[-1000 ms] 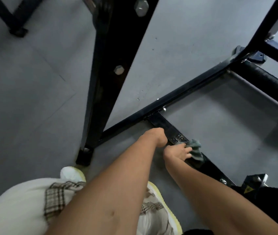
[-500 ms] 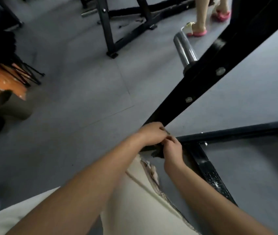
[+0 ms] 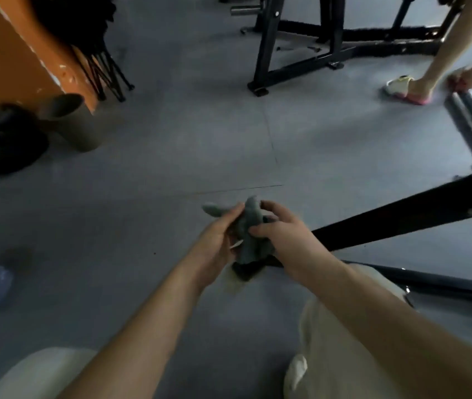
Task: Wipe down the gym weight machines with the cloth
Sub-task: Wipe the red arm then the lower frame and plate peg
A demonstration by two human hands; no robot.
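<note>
Cloth [image 3: 247, 231] is bunched between both hands above the floor [image 3: 171, 156]; the grip of the left hand [image 3: 214, 254] and of the right hand [image 3: 283, 240] is closed on it. Probably a refolding step; next, a clean face must meet the black frame bar [image 3: 402, 217] nearby.

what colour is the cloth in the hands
Grey-green, a dull muted shade; the cloth shows best in the head view, held in both hands.

Soft grey-green cloth [image 3: 247, 226], glossy black metal frame [image 3: 402, 217], matt floor [image 3: 171, 156].
</note>
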